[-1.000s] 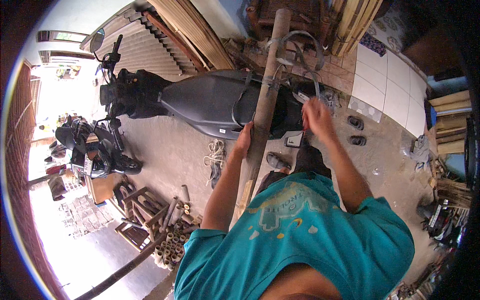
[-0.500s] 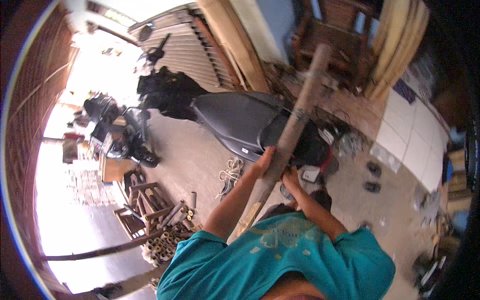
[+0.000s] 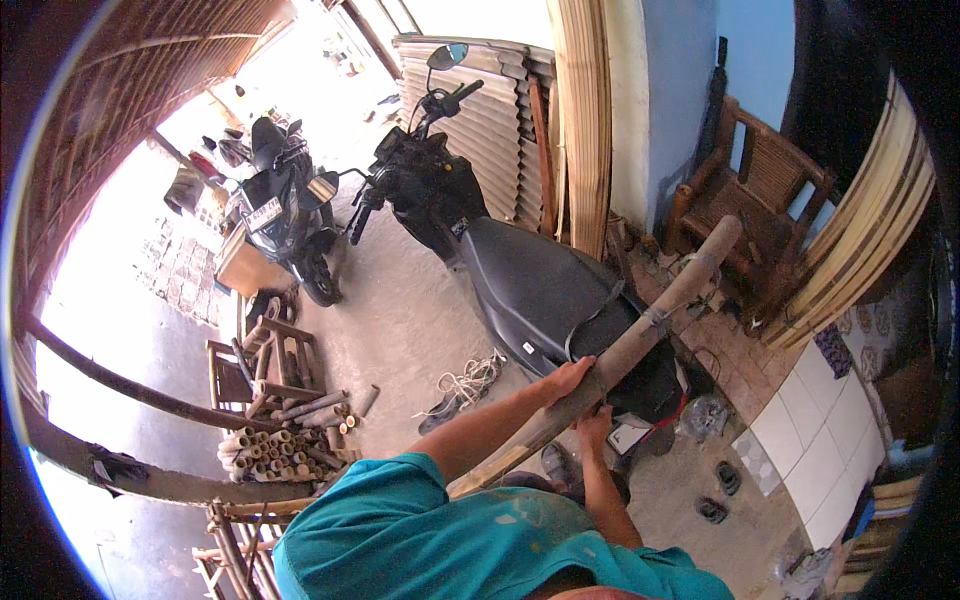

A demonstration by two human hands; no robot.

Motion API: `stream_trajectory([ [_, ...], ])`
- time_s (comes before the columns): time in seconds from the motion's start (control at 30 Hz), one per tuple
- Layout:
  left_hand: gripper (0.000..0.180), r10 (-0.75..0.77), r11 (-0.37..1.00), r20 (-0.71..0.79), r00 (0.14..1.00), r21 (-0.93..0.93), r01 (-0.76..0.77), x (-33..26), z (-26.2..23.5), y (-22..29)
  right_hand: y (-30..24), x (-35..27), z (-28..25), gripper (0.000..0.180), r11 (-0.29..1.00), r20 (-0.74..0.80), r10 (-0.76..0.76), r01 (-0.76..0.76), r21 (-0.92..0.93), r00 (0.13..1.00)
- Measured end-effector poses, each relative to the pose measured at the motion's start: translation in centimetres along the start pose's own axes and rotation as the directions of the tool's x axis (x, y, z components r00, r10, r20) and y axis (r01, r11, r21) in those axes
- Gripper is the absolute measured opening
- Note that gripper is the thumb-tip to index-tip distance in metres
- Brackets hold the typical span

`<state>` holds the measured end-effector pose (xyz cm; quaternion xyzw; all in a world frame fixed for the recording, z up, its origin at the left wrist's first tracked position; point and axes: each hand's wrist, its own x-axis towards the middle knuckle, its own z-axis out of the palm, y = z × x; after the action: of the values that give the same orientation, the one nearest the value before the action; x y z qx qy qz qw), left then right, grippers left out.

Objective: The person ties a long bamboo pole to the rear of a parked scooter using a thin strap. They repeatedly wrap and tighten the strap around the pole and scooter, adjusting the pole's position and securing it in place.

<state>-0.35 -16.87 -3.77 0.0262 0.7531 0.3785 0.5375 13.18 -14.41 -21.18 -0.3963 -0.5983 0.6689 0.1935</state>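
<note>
A long, thick bamboo pole (image 3: 640, 335) slants from my chest up to the right, its far end near a wooden chair (image 3: 760, 200). My left hand (image 3: 567, 380) grips the pole from above, about midway along it. Just below and under the pole sits my right hand (image 3: 597, 424), closed around its underside. Both forearms come up from my teal shirt (image 3: 450, 535). The pole crosses over the seat of a black scooter (image 3: 530, 285).
A second black scooter (image 3: 280, 210) is parked further left. Cut bamboo pieces (image 3: 275, 440) and small wooden frames lie on the concrete floor at left. White rope (image 3: 470, 380) lies by the scooter. Bamboo slats (image 3: 585, 110) lean on the blue wall; sandals (image 3: 720, 490) sit near white tiles.
My view has swung left and up. The pole now slants lower to the right. My right hand has dropped from high on the pole to just below my left hand.
</note>
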Motion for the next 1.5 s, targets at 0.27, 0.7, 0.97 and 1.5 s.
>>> stream_trajectory([
  [0.27, 0.071, 0.479, 0.869, -0.31, 0.821, 0.297, -0.395, 1.8, 0.0, -2.3, -3.7, -0.8, -2.8, 0.029, 0.972, 0.17, 0.147, -0.174, 0.156, 0.974],
  [0.7, 0.049, 0.711, 0.701, -0.314, 0.63, 0.235, -0.674, -1.2, 0.9, -1.0, -10.5, -10.8, -10.7, 0.037, 0.623, 0.238, -0.523, 0.558, -0.549, 0.818],
  [0.97, 0.059, 0.81, 0.548, -0.18, 0.559, 0.574, -0.609, -3.1, 1.8, 0.4, -21.2, -16.9, -16.6, 0.074, 0.559, 0.634, 0.358, 0.386, -0.734, 0.685],
  [1.5, 0.082, 0.656, 0.665, -0.172, 0.735, 0.591, -0.456, -3.4, 2.4, 1.0, 4.1, -20.0, -36.1, 0.11, 0.373, 0.123, 0.879, -0.825, 0.424, 0.46],
])
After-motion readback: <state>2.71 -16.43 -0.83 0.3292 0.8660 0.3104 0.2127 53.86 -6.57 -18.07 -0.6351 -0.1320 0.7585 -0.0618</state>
